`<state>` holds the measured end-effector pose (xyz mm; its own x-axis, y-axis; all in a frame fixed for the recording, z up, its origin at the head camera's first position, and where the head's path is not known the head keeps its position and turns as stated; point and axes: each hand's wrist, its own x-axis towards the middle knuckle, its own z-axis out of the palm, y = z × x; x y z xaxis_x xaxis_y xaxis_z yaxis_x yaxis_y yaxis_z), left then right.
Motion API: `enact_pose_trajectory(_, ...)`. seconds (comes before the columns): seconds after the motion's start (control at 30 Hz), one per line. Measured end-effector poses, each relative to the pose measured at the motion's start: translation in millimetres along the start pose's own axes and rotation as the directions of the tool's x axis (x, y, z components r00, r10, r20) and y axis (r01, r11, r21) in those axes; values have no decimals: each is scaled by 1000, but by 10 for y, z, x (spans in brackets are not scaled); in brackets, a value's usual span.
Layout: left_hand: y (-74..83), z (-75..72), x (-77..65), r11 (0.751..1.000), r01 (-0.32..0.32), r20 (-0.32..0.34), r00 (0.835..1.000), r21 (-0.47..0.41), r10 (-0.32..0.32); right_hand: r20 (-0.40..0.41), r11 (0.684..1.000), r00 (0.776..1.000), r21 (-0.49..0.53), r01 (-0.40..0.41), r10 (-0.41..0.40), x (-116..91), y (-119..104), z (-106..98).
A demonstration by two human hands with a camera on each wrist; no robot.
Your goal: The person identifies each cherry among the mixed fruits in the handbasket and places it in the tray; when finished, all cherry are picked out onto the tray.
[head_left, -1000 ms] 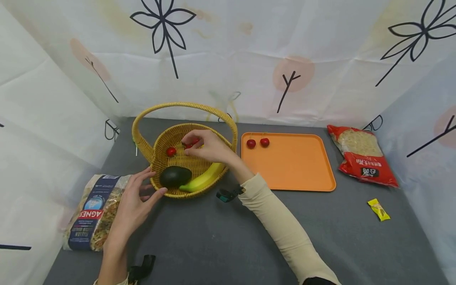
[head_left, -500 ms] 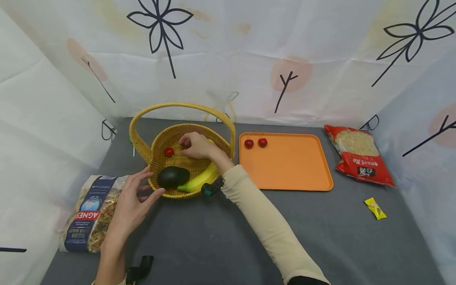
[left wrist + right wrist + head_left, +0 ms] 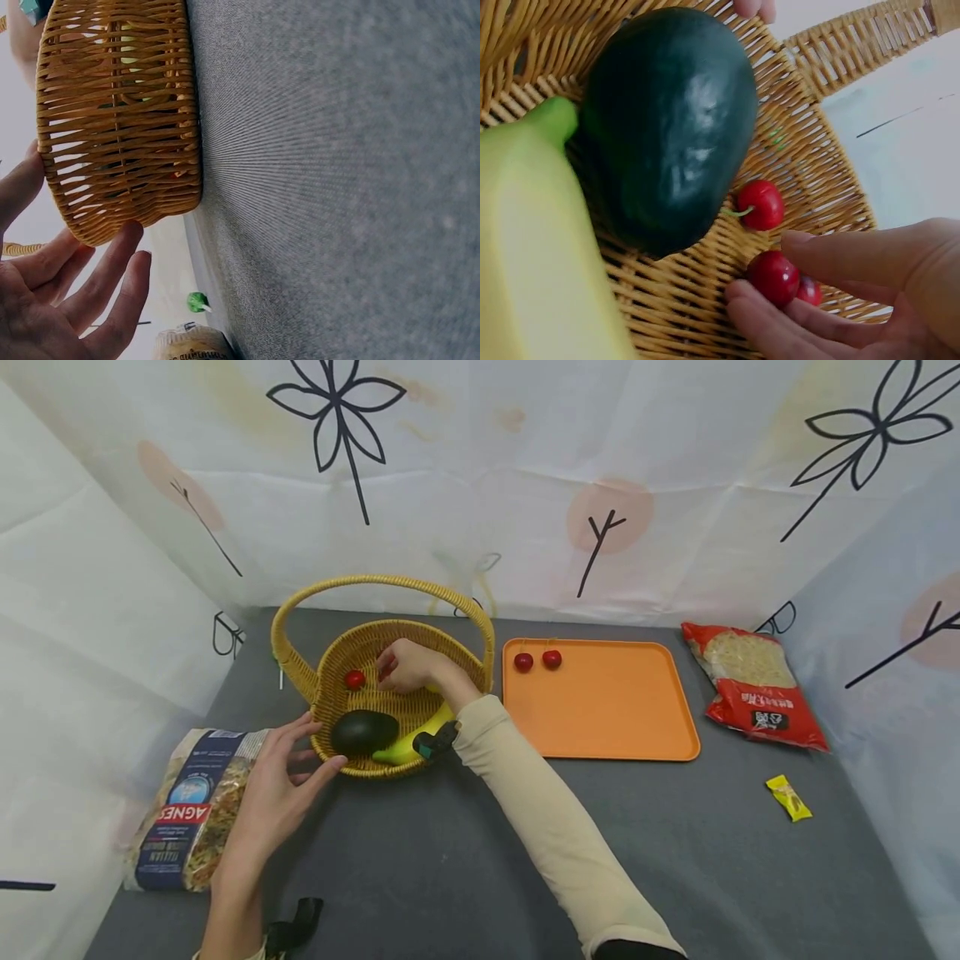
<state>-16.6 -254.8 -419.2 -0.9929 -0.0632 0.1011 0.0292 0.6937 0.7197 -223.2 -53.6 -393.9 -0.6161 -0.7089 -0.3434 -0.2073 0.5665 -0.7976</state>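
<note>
A yellow wicker basket holds a dark green avocado, a banana and red cherries. My right hand reaches into it from the right. In the right wrist view its thumb and fingers pinch a cherry, with a second cherry partly hidden behind it. Another cherry with a green stem lies between the avocado and my hand. My left hand touches the basket's near left rim, its fingers spread and fairly straight; the left wrist view shows those fingertips against the woven wall.
An orange tray right of the basket bears two cherries. A red noodle bag and a small yellow packet lie further right. A pasta bag lies beside my left forearm. The basket's tall handle arches over it.
My right hand has dropped deeper into the basket, its wrist and forearm shifting left over the banana. My left hand stays at the rim. The whole scene shifts slightly left in the head view.
</note>
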Motion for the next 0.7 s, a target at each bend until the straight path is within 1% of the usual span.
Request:
enact_pose_trajectory(0.1, 0, -1, 1, 1000, 2, 3, 1000, -1, -2, -4, 1000, 1000, -25, 15, -15, 18, 25, 18)
enact_pose_trajectory(0.2, 4, -4, 0, 1000, 1, 4, 1000, -4, -1, -19, 1000, 1000, -21, 20, -20, 24, 39, 39)
enact_pose_trajectory(0.33, 5, 0, -2, 1000, -3, 4, 1000, -5, 3, -62, 1000, 998, 16, 15, -14, -6, 24, 51)
enact_pose_trajectory(0.43, -3, 8, 0, 1000, -2, 7, 1000, -13, 2, -88, 999, 996, 43, 32, -28, -72, -3, 36)
enact_pose_trajectory(0.57, -13, 9, 2, 1000, -3, 7, 1000, -20, 3, -110, 994, 989, 39, 100, -95, -193, -24, 3)
enact_pose_trajectory(0.7, -18, 6, -1, 1000, -6, 7, 1000, -21, 6, -131, 983, 976, 32, 179, -173, -363, -33, -23)
